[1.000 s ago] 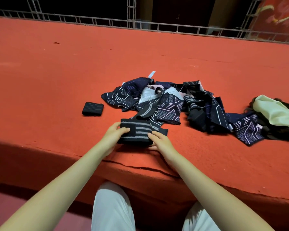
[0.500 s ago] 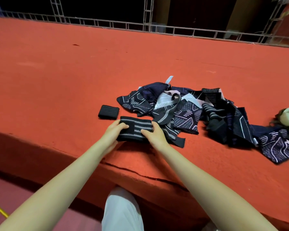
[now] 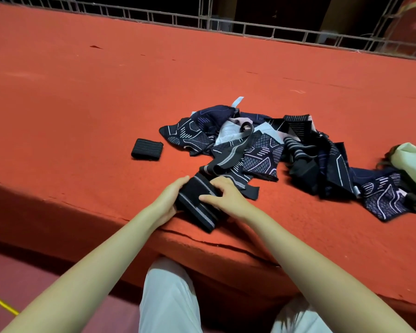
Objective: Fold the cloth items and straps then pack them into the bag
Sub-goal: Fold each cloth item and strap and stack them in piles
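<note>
My left hand (image 3: 168,200) and right hand (image 3: 223,197) are both gripping the striped strap (image 3: 197,205), folding it; next I'm setting it beside the folded strap (image 3: 147,152) just beyond my left.

A heap of dark patterned cloth pieces (image 3: 269,150) lies on the red carpeted platform (image 3: 82,97). Left of the heap sits a small folded black ribbed strap (image 3: 147,153); right of it, a pale green drawstring bag (image 3: 411,164); before it, a black grey-striped strap (image 3: 197,203).
</note>
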`<state>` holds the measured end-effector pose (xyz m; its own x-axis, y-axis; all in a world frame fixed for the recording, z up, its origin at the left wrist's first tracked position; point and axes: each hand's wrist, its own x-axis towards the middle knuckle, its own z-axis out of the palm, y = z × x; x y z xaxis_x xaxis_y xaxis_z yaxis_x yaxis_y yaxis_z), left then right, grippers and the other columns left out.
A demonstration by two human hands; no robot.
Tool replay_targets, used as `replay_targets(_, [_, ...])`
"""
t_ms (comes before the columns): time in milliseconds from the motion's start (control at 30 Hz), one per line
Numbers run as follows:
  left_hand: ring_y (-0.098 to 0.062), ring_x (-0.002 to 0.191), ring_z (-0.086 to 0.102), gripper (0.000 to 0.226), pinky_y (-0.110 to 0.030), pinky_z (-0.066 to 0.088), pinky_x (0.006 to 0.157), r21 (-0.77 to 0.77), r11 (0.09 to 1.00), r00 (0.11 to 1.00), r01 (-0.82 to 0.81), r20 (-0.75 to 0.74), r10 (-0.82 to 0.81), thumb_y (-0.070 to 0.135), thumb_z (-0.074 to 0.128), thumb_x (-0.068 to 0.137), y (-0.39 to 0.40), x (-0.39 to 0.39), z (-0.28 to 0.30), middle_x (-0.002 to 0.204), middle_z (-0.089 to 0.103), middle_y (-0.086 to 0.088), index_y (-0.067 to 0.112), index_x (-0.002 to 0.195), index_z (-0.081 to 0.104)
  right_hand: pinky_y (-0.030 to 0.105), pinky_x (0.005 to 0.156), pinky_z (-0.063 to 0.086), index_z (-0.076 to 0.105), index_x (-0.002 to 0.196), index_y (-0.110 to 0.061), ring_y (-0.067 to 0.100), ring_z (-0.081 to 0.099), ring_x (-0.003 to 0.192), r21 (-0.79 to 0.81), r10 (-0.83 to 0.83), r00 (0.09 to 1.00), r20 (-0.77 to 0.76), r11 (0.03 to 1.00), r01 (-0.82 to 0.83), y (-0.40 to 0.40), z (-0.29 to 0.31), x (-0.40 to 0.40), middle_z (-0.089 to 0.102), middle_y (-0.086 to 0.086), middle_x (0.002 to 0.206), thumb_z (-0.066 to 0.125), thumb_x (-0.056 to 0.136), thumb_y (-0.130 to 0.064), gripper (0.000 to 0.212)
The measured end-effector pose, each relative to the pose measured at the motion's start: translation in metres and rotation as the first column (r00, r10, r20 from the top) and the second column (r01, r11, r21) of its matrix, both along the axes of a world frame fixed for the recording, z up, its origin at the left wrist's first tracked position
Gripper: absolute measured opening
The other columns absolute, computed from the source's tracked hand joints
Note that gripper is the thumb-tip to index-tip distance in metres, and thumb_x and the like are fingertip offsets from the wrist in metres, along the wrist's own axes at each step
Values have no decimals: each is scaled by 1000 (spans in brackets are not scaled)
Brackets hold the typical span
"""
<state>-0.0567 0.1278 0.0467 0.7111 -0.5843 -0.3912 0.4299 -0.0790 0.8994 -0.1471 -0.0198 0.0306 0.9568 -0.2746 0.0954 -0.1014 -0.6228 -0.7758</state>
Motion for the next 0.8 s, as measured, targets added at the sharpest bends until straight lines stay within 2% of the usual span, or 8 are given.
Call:
replay_targets(67, [-17,77,60,18,-21,48,56,46,999,998,20,62,-22,26,52,94,-1,1,-2,93,62,-6,14,105,59,26,97,39,67,96,-21,10,51,111,150,42,998,43,987,-48,2,5,-7,61,-2,112,67,87,-28,11])
replay_targets(233, [-15,68,59,13,-23,44,55,239,968,958,-75,286,3,20,51,91,4,14,-7,85,64,-4,13,95,62,21,58,40,50,88,-18,10,48,63,515,-41,995,88,857,-11,-4,11,-22,57,-7,69,65,86,-10,17])
replay_targets(300, [-18,74,60,11,-27,47,64,295,950,935,-101,354,-10,14,51,91,6,17,-6,91,66,-9,11,94,61,24,52,36,47,90,-19,13,40,58,518,-42,998,49,855,10,-10,13,-26,56,-5,64,62,87,-6,20])
replay_targets(433, [-23,95,60,22,-30,46,80,400,913,890,-82,441,-113,11,52,91,0,18,-10,110,65,-12,10,112,60,21,57,40,57,94,-21,9,46,59,239,-34,999,-29,970,39,-16,17,-30,59,-1,74,59,90,-10,12])
replay_targets(500, [-29,111,53,36,-34,42,93,544,817,762,-192,607,-225,16,53,91,-2,14,-13,118,59,-13,14,126,55,17,54,38,58,95,-20,4,47,56,137,-120,992,-48,983,125,-14,14,-25,57,-4,71,58,90,-12,9])
replay_targets(567, [-30,115,44,37,-36,37,98,490,804,548,-337,796,-256,21,52,92,0,4,-13,119,55,-10,18,128,55,17,55,39,61,94,-19,3,49,57,76,-205,977,-66,975,209,-11,8,-18,57,-6,71,59,89,-14,8])
replay_targets(667, [-21,106,50,25,-28,38,90,316,930,343,-189,908,-240,20,57,90,2,-21,-10,108,60,-1,20,113,65,22,72,43,65,95,-17,10,58,76,-17,-209,972,-105,978,208,-11,-6,-9,67,0,88,62,87,-17,9])
replay_targets(800, [-19,104,55,27,-27,40,86,510,855,160,-89,855,-493,38,63,85,5,-36,-22,104,63,4,25,108,69,26,81,44,67,100,-17,11,58,87,-73,-170,979,-110,984,163,-15,-13,-12,67,-3,96,64,86,-19,14])
